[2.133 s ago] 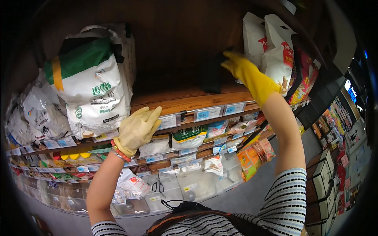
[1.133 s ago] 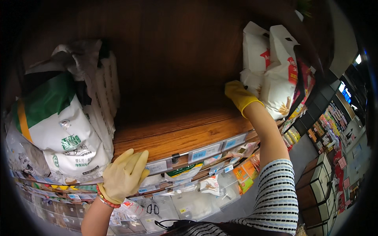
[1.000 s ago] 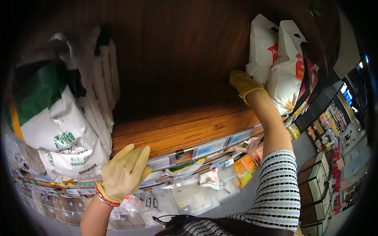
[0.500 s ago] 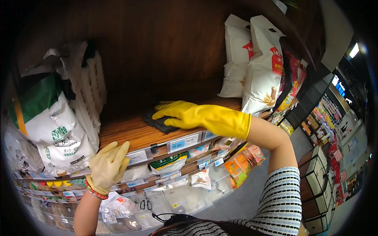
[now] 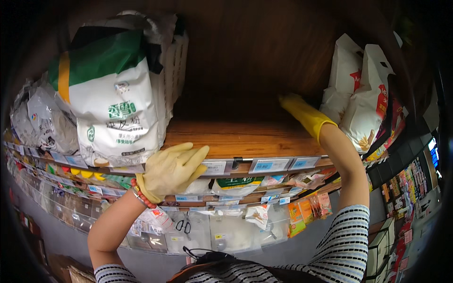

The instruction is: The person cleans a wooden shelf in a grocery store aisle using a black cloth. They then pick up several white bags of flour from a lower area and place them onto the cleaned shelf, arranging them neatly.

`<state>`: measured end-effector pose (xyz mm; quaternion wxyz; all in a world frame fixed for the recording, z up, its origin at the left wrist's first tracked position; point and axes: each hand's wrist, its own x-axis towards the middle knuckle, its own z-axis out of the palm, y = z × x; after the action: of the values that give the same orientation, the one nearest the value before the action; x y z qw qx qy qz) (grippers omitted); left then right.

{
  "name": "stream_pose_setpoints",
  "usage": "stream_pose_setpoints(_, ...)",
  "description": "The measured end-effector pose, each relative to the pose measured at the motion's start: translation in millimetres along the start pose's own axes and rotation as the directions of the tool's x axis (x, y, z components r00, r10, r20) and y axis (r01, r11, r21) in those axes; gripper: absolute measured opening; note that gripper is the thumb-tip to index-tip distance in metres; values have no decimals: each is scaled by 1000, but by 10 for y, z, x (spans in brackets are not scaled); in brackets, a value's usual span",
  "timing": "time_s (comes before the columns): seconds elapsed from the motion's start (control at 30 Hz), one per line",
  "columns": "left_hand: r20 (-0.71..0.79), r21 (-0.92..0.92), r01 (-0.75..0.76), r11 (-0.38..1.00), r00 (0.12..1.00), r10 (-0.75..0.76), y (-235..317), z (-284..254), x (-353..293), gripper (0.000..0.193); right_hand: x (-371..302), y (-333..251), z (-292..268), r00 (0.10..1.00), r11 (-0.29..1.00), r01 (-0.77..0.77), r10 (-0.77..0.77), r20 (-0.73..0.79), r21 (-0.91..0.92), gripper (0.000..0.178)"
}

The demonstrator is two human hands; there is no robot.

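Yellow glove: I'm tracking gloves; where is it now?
Head view, right half: the yellow glove is on the right hand, left of the white bags.

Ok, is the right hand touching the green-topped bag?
Apart: the head view shows a wide stretch of shelf between the right hand and the green-topped bag.

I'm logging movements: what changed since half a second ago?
The yellow-gloved right hand moved rightward and deeper over the brown wooden shelf; the flat black cloth it touched no longer shows, so whether it's held is unclear. The cream-gloved left hand stays at the shelf's front edge.
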<state>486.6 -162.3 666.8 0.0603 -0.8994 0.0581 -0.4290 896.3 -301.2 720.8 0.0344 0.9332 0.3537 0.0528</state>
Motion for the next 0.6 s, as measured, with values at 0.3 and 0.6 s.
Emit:
stream_pose_setpoints(0.3, 10, -20, 23, 1000, 1000, -22, -5, -60, 37, 37, -912, -2176, -170, 589, 589, 769, -804, 85, 249, 55)
stream_pose_setpoints(0.6, -38, -69, 5, 998, 999, -8, 71, 9, 77, 38, -334, -17, -89, 988, 984, 153, -150, -44, 89, 46)
